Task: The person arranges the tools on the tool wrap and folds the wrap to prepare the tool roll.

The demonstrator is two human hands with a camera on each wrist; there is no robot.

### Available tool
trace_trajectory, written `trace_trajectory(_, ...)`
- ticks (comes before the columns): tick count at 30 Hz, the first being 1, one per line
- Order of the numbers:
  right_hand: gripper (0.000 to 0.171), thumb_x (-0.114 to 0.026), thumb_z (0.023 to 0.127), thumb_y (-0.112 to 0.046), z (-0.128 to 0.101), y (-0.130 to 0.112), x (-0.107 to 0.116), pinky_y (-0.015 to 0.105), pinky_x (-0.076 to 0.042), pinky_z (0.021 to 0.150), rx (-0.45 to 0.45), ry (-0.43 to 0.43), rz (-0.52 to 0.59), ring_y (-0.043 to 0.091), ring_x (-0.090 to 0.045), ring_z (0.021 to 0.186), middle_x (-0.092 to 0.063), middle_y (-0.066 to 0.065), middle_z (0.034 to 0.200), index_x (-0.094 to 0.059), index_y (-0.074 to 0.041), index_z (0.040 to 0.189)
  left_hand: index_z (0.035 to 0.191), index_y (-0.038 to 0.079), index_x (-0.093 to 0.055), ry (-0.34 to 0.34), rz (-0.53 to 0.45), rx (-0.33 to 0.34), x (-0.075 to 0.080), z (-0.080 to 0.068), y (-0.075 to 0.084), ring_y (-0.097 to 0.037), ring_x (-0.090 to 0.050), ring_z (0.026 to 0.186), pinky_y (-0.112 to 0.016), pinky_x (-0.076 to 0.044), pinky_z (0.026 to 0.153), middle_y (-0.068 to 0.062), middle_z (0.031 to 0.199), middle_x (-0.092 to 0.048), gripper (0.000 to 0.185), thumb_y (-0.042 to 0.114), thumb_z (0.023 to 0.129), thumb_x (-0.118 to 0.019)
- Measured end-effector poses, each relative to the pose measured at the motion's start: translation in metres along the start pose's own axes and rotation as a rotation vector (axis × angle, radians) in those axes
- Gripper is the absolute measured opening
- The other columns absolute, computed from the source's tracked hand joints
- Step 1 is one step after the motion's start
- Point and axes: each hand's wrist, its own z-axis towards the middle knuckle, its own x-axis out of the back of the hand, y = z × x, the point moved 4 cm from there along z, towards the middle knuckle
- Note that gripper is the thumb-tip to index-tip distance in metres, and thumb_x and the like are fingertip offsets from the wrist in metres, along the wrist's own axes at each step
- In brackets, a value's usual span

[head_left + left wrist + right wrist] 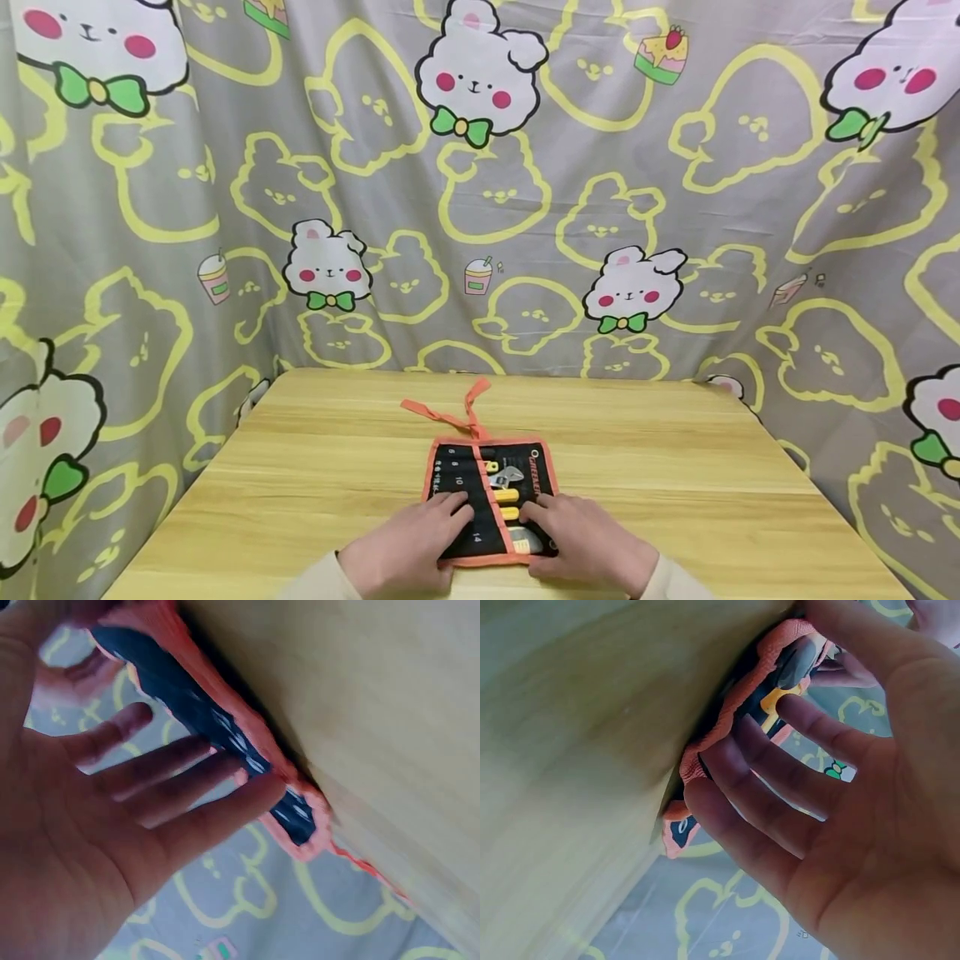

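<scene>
A black tool roll [457,483] with orange trim lies open on the wooden table [315,467], near the front edge. Yellow-handled tools [508,495] and a small silver wrench [507,477] sit in its pockets. My left hand [442,521] rests with straight fingers on the roll's left half. My right hand [551,517] lies flat on the right half, fingers beside the yellow handles. In the left wrist view the left hand [150,787] has its fingers spread against the roll [187,697]. In the right wrist view the right hand [780,772] touches the roll [727,712] and a yellow handle [776,696].
The roll's orange tie strap [457,412] trails toward the back of the table. A grey cartoon-print curtain [525,208] hangs behind and on both sides. Bare wood [712,483] stretches left and right of the roll.
</scene>
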Motion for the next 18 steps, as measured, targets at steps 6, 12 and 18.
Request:
trace_trajectory(6,0.025,-0.071,0.091,-0.037,-0.004,-0.005,-0.001,0.026,-0.043,0.058,0.02,0.055,-0.037,0.005,-0.045,0.065,-0.06,-0.009,0.088,-0.067,-0.025,0.112,0.133,0.014,-0.061,0.018,0.063,-0.01,-0.002,-0.004,0.008,-0.029,-0.056,0.132,-0.042,-0.052,0.104,-0.008,0.144,-0.058,0.046,0.024,0.089,-0.07)
trace_trajectory(12,0.024,-0.064,0.096,-0.033,-0.004,-0.008,-0.002,0.033,-0.051,0.065,-0.03,0.036,-0.084,0.008,-0.049,0.067,-0.066,-0.003,0.095,-0.068,-0.02,0.116,0.127,0.014,-0.067,0.075,0.02,-0.007,-0.001,-0.01,0.003,-0.025,-0.061,0.129,-0.04,-0.053,0.104,-0.007,0.139,-0.063,0.031,0.025,0.099,-0.063)
trace_trajectory(18,0.027,-0.058,0.103,-0.043,-0.007,-0.011,0.0,0.035,-0.053,0.068,0.028,0.068,-0.12,0.007,-0.056,0.069,-0.067,-0.005,0.09,-0.068,-0.019,0.11,0.12,0.015,-0.072,0.115,-0.093,-0.044,0.005,-0.016,0.0,-0.011,-0.068,0.109,-0.031,-0.059,0.089,-0.001,0.122,-0.071,0.023,0.026,0.105,-0.059)
